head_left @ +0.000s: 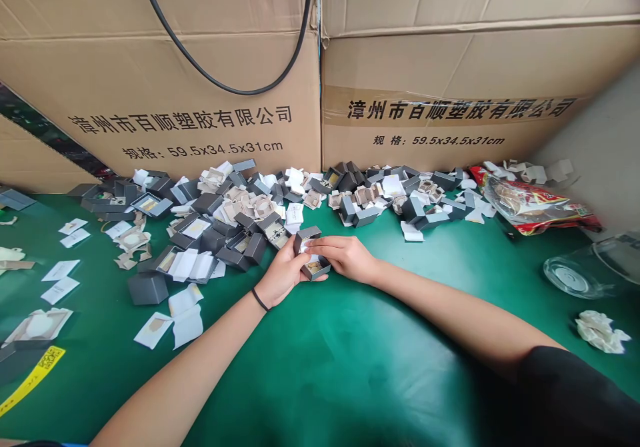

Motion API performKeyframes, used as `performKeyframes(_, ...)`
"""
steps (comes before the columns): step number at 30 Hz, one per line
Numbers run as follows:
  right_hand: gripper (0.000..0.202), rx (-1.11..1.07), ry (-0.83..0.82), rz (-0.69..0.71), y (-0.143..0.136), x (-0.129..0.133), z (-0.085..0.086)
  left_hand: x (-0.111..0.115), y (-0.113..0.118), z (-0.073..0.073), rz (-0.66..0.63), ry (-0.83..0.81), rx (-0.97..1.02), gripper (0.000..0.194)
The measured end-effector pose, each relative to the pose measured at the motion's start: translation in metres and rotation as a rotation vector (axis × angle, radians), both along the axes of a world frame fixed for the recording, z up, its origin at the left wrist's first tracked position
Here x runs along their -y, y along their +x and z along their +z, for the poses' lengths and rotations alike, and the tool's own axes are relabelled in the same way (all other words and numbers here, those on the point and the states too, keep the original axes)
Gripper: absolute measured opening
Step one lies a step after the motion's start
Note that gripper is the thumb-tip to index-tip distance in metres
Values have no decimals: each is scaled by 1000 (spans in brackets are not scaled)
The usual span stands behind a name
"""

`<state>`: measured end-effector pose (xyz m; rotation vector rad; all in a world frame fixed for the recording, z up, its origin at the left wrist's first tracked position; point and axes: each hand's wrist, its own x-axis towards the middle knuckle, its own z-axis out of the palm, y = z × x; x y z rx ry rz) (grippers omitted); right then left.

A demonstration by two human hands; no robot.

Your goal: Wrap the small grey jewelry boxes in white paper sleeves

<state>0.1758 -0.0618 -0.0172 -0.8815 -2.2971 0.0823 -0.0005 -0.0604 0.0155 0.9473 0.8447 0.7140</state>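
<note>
A small dark grey hinged box (316, 268) is held open in my left hand (283, 272), over the green table. Its lid (306, 235) stands up at the far side, and a pale lining shows inside the lower half. My right hand (353, 258) reaches in from the right, fingers together over the box's opening. A bit of white shows by its fingertips, but whether they pinch it is too small to tell. Just left of my hands lies a pile of similar dark boxes (255, 247), several of them open, with folded white papers (190, 265) among them.
Two large cardboard cartons (200, 74) (450, 67) stand behind the pile, with a black cable (240, 91) hanging in front. At right are a red food packet (537, 200), a clear plastic container (575, 277) and crumpled paper (601, 332). A yellow strip (33, 380) lies at left.
</note>
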Motion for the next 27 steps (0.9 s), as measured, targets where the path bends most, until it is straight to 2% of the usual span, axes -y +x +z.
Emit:
performKeyframes(4, 34, 20, 59, -42, -1, 2, 1, 1, 1, 3, 4, 3, -4, 39)
performKeyframes(10, 25, 22, 153, -280, -1, 5, 3, 2, 2, 0, -10, 30, 2, 37)
performKeyframes(13, 22, 98, 182, -333, -2, 5, 6, 1, 0, -5, -20, 90, -44, 41)
performKeyframes(21, 21, 61, 105, -338, -4, 2, 2, 1, -1, -9, -59, 178, -138, 43)
performKeyframes(27, 19, -6, 162, -281, -6, 4, 0, 0, 0, -13, -4, 177, -188, 41)
